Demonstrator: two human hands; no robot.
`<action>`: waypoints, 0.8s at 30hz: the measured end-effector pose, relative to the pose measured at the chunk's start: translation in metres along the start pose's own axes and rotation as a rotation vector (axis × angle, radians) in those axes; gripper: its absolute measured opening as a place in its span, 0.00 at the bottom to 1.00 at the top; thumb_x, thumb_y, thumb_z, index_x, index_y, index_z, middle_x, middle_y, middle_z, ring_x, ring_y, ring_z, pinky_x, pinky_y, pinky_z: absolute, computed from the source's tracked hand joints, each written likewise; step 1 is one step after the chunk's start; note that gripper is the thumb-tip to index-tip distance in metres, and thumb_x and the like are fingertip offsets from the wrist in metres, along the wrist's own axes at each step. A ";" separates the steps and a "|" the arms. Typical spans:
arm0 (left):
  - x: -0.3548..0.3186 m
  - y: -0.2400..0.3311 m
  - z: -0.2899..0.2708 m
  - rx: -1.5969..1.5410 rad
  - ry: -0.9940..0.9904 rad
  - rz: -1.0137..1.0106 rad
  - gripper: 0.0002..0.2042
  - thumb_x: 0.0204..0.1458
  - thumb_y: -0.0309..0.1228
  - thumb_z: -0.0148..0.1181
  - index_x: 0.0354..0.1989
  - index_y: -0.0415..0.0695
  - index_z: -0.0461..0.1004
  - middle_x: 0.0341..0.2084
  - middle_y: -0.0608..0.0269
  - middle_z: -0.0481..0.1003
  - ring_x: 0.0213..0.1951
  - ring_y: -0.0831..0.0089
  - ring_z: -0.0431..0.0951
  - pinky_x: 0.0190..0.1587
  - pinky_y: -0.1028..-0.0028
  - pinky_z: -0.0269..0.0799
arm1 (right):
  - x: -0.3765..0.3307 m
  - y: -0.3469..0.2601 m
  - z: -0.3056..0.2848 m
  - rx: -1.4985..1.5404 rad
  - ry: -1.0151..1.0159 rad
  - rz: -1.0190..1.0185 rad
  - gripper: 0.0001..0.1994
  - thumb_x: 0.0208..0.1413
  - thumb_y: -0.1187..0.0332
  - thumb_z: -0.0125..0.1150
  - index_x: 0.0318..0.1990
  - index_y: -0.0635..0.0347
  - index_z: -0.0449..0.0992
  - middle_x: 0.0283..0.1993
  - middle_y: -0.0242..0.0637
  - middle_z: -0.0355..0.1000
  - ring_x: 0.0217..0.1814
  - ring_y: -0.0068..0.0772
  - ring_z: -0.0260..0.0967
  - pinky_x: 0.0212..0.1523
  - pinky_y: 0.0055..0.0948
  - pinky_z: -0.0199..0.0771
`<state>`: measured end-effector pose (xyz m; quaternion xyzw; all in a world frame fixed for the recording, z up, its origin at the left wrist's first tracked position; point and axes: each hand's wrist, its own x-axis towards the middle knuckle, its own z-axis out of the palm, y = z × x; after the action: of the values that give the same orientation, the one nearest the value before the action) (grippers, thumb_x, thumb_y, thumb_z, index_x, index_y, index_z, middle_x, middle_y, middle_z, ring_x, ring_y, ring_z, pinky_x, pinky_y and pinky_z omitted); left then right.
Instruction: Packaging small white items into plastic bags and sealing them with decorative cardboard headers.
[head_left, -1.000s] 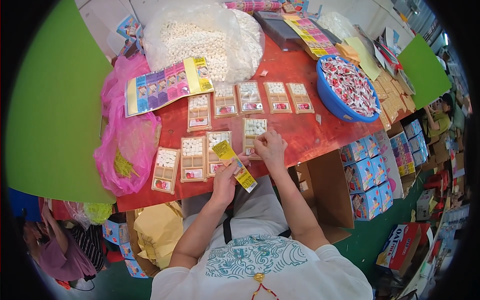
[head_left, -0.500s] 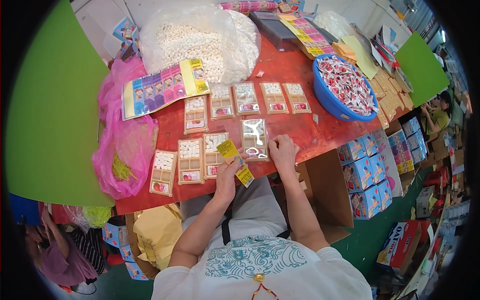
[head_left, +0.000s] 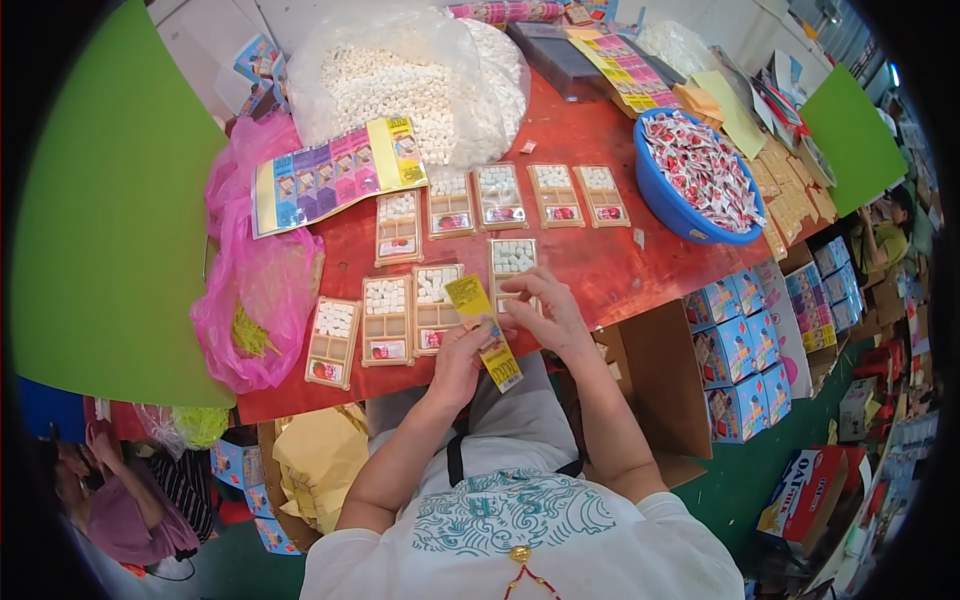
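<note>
By the near edge of the red table (head_left: 595, 262) | left hand (head_left: 458, 364) pinches a yellow card (head_left: 501, 364) before the compartmented trays (head_left: 386, 318) | right hand (head_left: 553, 318) just beside it, fingers half spread, whether holding anything I cannot tell

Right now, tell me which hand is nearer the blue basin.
Right. The right hand is left of the blue basin, toward the wearer; the left hand, holding the yellow card, is farther left.
</note>
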<state>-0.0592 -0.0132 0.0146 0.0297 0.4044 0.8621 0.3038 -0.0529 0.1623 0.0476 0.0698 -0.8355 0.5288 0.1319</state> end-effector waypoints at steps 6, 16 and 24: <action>0.002 -0.006 0.000 -0.157 -0.076 -0.070 0.12 0.58 0.30 0.50 0.49 0.40 0.67 0.42 0.62 0.75 0.43 0.73 0.76 0.50 0.70 0.71 | -0.001 -0.014 0.006 0.085 -0.052 -0.015 0.10 0.49 0.68 0.61 0.37 0.64 0.76 0.39 0.40 0.73 0.41 0.39 0.73 0.40 0.31 0.74; -0.004 -0.008 0.029 -0.020 -0.135 -0.167 0.21 0.56 0.32 0.54 0.57 0.39 0.64 0.45 0.63 0.73 0.51 0.75 0.70 0.55 0.71 0.64 | -0.032 -0.005 -0.008 0.520 0.115 0.226 0.05 0.52 0.77 0.55 0.35 0.65 0.75 0.33 0.31 0.72 0.39 0.21 0.68 0.40 0.21 0.66; 0.028 -0.010 0.022 1.452 -0.002 0.647 0.27 0.54 0.36 0.54 0.61 0.37 0.59 0.60 0.45 0.58 0.62 0.51 0.57 0.60 0.57 0.56 | -0.030 0.009 -0.081 0.993 0.386 0.267 0.07 0.60 0.72 0.49 0.40 0.66 0.70 0.38 0.45 0.75 0.37 0.29 0.74 0.39 0.25 0.74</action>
<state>-0.0706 0.0225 0.0168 0.3371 0.8365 0.4283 -0.0568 -0.0147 0.2387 0.0640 -0.0813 -0.4476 0.8750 0.1657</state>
